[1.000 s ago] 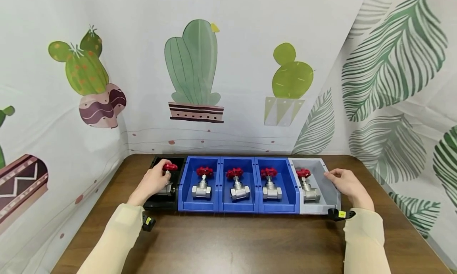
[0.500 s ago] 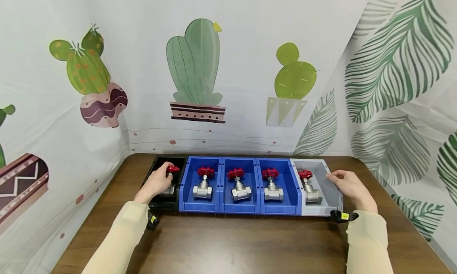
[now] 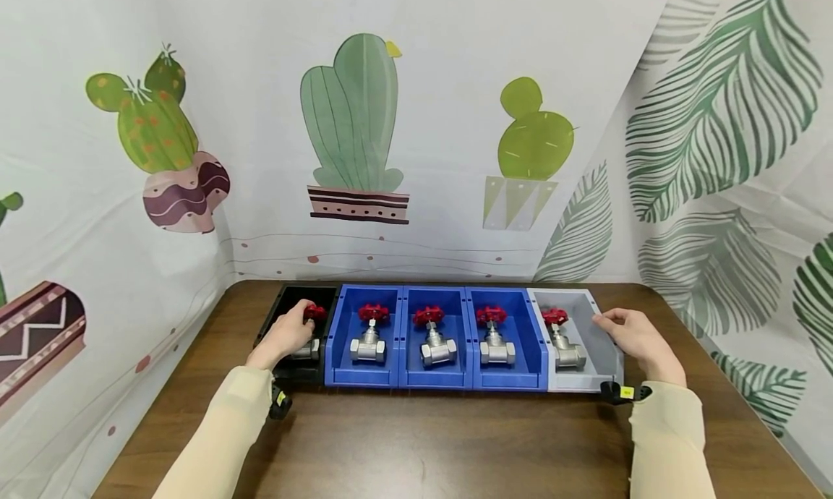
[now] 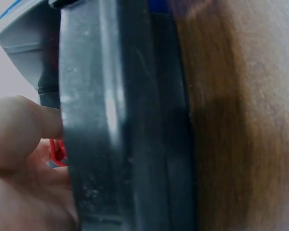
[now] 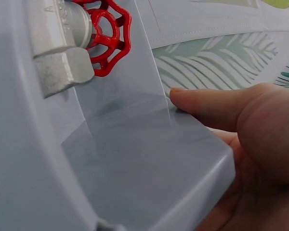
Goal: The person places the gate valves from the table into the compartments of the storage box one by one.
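Note:
My left hand [image 3: 286, 336] reaches into the black bin [image 3: 304, 374] at the row's left end. Its fingers grip the red handwheel of a gate valve [image 3: 316, 312], and the hand covers part of the valve. In the left wrist view, the bin's front wall [image 4: 120, 120] hides most of that valve. At the other end, my right hand [image 3: 641, 340] pinches the side wall of the grey bin [image 3: 601, 343], thumb along the top edge and fingers outside. Another red-wheeled valve [image 5: 62, 48] lies inside the grey bin.
Between the end bins stand three blue bins [image 3: 434, 380], each with one valve [image 3: 438, 348] lying in it, wheel toward the back. The row sits at the back of a wooden table [image 3: 416, 441], before a cactus-print cloth [image 3: 442, 123].
The left hand, with the valve's wheel in its fingers, has moved slightly down and to the right within the black bin. The right hand stays on the grey bin's wall.

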`<state>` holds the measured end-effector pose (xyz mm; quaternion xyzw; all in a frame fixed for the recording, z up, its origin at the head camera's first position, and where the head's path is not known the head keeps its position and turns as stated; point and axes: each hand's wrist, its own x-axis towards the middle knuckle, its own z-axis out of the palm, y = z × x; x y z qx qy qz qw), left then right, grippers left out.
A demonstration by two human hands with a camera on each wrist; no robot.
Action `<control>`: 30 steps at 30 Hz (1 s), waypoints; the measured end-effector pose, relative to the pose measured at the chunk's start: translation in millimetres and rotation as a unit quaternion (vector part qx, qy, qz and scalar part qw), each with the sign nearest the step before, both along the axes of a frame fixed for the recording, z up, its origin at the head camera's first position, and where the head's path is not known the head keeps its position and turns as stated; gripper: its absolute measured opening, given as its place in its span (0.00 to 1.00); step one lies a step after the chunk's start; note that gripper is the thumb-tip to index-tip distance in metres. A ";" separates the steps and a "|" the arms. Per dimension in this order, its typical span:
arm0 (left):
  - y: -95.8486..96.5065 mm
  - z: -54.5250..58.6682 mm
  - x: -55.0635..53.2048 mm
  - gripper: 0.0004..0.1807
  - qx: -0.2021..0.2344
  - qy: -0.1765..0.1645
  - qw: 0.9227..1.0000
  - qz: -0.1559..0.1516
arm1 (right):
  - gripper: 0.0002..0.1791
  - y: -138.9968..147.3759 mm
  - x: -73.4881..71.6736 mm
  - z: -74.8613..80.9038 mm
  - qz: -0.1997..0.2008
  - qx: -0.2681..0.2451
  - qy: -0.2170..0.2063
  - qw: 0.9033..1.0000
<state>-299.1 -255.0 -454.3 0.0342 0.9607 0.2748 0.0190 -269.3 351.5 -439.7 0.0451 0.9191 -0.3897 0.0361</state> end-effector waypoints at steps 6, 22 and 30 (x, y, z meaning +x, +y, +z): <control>-0.9 -2.3 -0.7 0.20 0.001 -0.002 1.000 -0.002 | 0.26 -1.0 0.2 0.2 0.001 0.004 0.002 1.000; 2.9 3.2 2.8 0.23 0.019 -0.028 0.999 0.001 | 0.24 -1.9 -0.1 0.3 0.006 0.012 0.017 1.000; 4.1 2.4 0.8 0.25 0.003 -0.029 1.000 0.003 | 0.25 -3.1 1.8 1.2 0.012 0.011 0.027 0.999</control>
